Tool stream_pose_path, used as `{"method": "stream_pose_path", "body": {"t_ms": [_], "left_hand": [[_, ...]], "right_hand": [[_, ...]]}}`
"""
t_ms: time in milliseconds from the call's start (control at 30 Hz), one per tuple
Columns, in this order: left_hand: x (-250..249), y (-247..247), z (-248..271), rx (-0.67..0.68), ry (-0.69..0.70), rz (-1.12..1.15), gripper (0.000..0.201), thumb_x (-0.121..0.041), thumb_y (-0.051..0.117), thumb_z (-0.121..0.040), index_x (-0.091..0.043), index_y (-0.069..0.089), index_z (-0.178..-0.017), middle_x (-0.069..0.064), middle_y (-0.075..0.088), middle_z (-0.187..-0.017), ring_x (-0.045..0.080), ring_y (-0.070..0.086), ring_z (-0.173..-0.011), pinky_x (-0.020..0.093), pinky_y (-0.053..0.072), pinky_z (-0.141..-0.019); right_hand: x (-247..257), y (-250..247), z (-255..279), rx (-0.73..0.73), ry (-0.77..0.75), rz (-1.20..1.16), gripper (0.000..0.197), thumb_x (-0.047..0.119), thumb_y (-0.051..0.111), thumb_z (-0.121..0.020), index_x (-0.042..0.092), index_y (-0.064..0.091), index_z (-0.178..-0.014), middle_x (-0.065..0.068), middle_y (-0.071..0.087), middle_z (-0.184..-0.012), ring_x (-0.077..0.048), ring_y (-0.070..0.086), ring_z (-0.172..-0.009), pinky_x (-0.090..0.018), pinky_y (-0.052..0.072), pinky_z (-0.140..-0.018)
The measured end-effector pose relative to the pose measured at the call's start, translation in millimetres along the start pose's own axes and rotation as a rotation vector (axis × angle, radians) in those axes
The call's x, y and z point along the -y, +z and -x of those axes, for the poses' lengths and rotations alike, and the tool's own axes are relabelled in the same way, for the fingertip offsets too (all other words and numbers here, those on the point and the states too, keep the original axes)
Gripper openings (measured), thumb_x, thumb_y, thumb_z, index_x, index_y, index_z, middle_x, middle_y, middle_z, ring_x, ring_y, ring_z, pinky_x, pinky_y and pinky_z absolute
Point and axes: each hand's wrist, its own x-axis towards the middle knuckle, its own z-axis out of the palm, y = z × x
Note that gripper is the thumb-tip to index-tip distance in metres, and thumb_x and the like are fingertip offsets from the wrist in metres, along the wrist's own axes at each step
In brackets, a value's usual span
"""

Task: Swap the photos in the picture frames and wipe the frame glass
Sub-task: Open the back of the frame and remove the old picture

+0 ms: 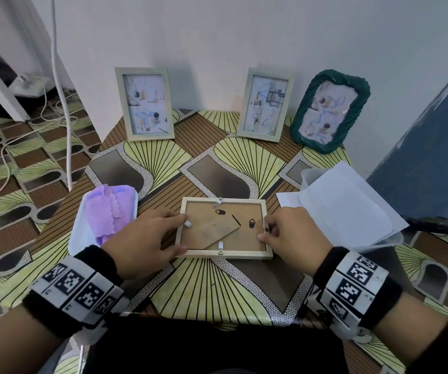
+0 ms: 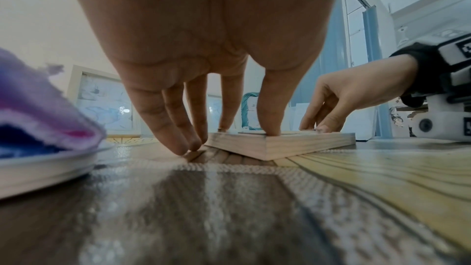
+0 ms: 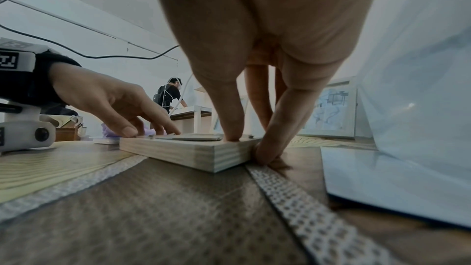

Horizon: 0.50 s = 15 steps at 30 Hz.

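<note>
your wooden frame (image 1: 224, 255) lies face down, back up, near the front middle of the desk (image 1: 217, 290), between your two hands. your left hand (image 1: 141, 238) sits at its left edge: head view shows the thumb on the near left corner and a finger by a small white tab (image 1: 188, 224). the left wrist view adds what the head cam hides: the thumb presses the frame top at the corner, outer fingers (image 2: 178, 128) reach down to the desk just beside the frame, fingers fairly straight, not wrapped round anything. your right hand (image 1: 295, 236) is at the right edge. the right wrist view shows the thumb on top of the frame rim and fingers (image 3: 277, 128) against its outer side wall, tips on the desk, so a narrow pinch on the right rail; the head view only shows the hand over that edge.

head view alone gives the back board (image 1: 241, 236) with its folded stand (image 1: 212, 233) and two black hangers. it also shows the purple cloth (image 1: 108, 211) in a white tray (image 1: 78, 233) left of the frame, a clear plastic tub (image 1: 352, 211) with white sheets on the right, two pale frames (image 1: 144, 103) (image 1: 265, 103) and a green frame (image 1: 330, 112) upright at the wall. only the right wrist view shows another person (image 3: 169, 96) far off at a table, and a fan at top left.
</note>
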Motion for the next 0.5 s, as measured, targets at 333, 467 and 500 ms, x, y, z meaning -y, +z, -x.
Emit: {"method": "stream_pose_path", "body": {"t_ms": [333, 467, 500], "left_hand": [[6, 5, -4, 0.100, 0.089, -0.055, 0.073, -0.045, 0.055, -0.093, -0.020, 0.022, -0.153, -0.008, 0.011, -0.161, 0.008, 0.011, -0.147, 0.013, 0.003, -0.113], [10, 5, -7, 0.147, 0.095, -0.038, 0.072, -0.044, 0.053, -0.095, -0.020, 0.019, -0.154, -0.007, 0.008, -0.161, 0.009, 0.008, -0.148, 0.017, 0.004, -0.117], [11, 5, -7, 0.151, 0.098, -0.044, 0.072, -0.044, 0.052, -0.095, -0.019, 0.018, -0.154, -0.007, 0.008, -0.161, 0.009, 0.008, -0.149, 0.018, 0.003, -0.118]], "right_hand": [[-1, -1, -1, 0.019, 0.041, -0.036, 0.039, 0.033, 0.066, -0.091, 0.015, 0.051, -0.060, -0.003, 0.050, -0.065, -0.022, 0.053, -0.073, -0.028, 0.035, -0.064], [-2, 4, -3, 0.014, -0.020, -0.028, 0.016, 0.024, 0.064, -0.093, 0.017, 0.076, -0.084, -0.003, 0.059, -0.077, -0.023, 0.056, -0.082, -0.026, 0.036, -0.068], [-1, 5, -3, 0.009, -0.039, -0.012, 0.017, 0.023, 0.063, -0.093, 0.020, 0.078, -0.099, -0.003, 0.064, -0.088, -0.023, 0.058, -0.088, -0.025, 0.035, -0.070]]}}
